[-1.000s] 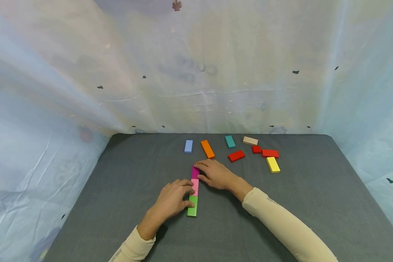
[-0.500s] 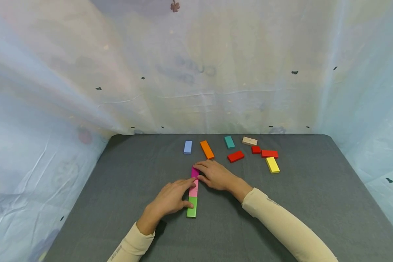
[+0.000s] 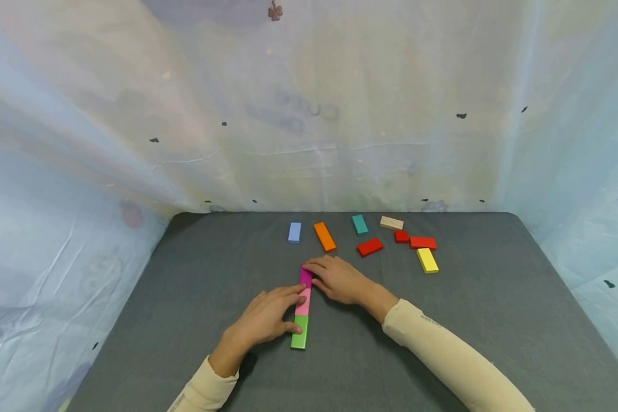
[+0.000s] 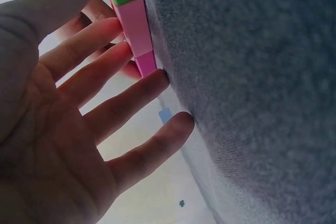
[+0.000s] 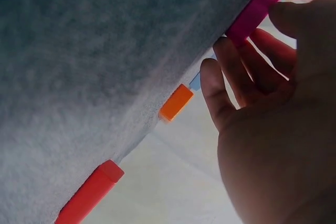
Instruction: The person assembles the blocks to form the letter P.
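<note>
Three flat rectangular blocks form a row on the grey cloth, end to end: a green block (image 3: 298, 340) nearest, a light pink block (image 3: 302, 309) in the middle and a magenta block (image 3: 306, 276) farthest. From the left side my left hand (image 3: 265, 317) reaches in, its fingers nearly straight, touching the pink block, with the thumb at the green one. Fingers of my right hand (image 3: 342, 280) bend round the far end of the magenta block while its thumb touches the right side. Its far end is partly hidden by those fingers.
Beyond the hands lie a blue block (image 3: 294, 233), an orange block (image 3: 324, 237), a teal block (image 3: 359, 225) and a plain wooden block (image 3: 392, 223). Several red blocks (image 3: 369, 247) and a yellow block (image 3: 427, 260) lie farther right. A pale sheet (image 3: 314, 114) hangs behind the table.
The row has slid slightly toward me and its near end has shifted a little left. My right hand moves with the magenta block; the left hand has shifted slightly nearer.
</note>
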A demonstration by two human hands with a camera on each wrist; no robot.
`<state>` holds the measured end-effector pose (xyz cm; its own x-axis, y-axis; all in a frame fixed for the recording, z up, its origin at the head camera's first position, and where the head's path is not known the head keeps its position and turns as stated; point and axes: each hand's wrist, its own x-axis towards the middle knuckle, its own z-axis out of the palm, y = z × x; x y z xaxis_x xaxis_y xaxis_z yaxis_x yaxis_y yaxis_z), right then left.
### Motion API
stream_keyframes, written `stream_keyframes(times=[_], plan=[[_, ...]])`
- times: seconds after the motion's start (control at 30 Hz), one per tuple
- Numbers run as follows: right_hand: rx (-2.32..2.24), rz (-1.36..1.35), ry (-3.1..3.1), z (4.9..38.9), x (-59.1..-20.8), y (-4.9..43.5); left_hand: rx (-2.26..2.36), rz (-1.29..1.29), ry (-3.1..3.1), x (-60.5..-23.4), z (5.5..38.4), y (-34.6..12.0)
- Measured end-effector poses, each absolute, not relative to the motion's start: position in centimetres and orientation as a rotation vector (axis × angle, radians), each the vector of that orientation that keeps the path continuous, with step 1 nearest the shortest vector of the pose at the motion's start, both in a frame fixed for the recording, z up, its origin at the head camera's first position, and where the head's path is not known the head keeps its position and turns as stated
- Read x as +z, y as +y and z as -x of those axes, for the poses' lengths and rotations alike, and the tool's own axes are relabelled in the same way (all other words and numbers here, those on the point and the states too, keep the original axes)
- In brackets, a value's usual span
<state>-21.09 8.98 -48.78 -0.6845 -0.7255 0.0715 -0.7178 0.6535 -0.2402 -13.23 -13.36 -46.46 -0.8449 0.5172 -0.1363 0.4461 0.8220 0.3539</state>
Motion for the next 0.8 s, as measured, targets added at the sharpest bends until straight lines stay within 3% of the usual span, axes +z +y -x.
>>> stream_keyframes(times=[0.3,0.8], plan=[[-0.303,1.285,3.007,21.8,-48.1,10.4,0.452,-0.801,2.81,-46.4,13.2,-12.9],[-0.364,1.136,2.946,29.0,-48.4,12.9,0.432,-0.77,2.802,-46.5,13.3,-12.7]])
